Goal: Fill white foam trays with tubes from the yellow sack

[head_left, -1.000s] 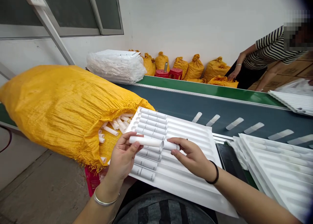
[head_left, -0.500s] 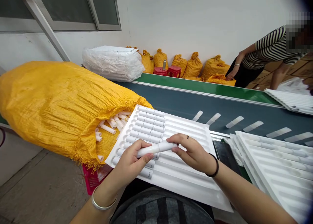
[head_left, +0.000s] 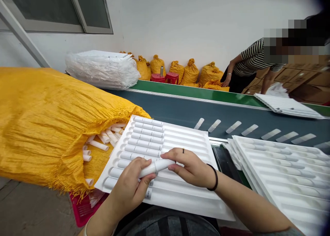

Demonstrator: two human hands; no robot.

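A white tube (head_left: 147, 169) is gripped between the thumb and fingers of the left hand (head_left: 132, 181), which are wrapped close about its near end. Its wider cap (head_left: 165, 163) is pinched lightly by the fingertips of the right hand (head_left: 192, 169), with only the cap's width left between them. The 2 parts are held end to end, touching, over the pale tray (head_left: 190, 148); whether the tray is touched by them cannot be told. The filled grooves are occupied by capped tubes (head_left: 141, 141) along the left side. More loose tubes (head_left: 99, 145) are held in the mouth of the yellow sack (head_left: 51, 119).

The step in hand is judged to be the pressing of cap onto tube; how deeply it is seated cannot be seen. For the next move, straight alignment and an even push are called for, with the thin walls kept unsqueezed.
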